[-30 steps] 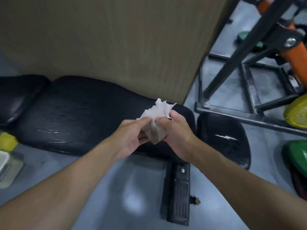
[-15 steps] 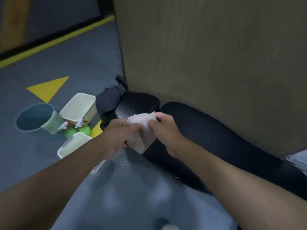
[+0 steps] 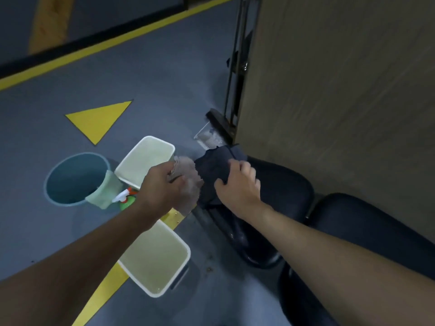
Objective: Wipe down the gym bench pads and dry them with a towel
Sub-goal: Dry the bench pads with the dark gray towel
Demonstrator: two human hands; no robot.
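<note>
A: Right, where's the wipe (image 3: 188, 176)?
B: Clutched in the left hand (image 3: 162, 184), just beside the pad (image 3: 289, 191).
A: And the right hand (image 3: 240, 184)?
B: Fingers curled round the dark towel (image 3: 211, 165) at the pad's end.

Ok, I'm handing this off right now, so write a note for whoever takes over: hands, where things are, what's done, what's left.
Left hand grips a pale wipe. Right hand grips the dark towel on the end pad.
Bucket, spray bottle and two tubs stand on the floor, left of that pad.
Done: wiping, apparently; the end pad shows a wet sheen.
Left: dry it and the next pad with the towel.
</note>
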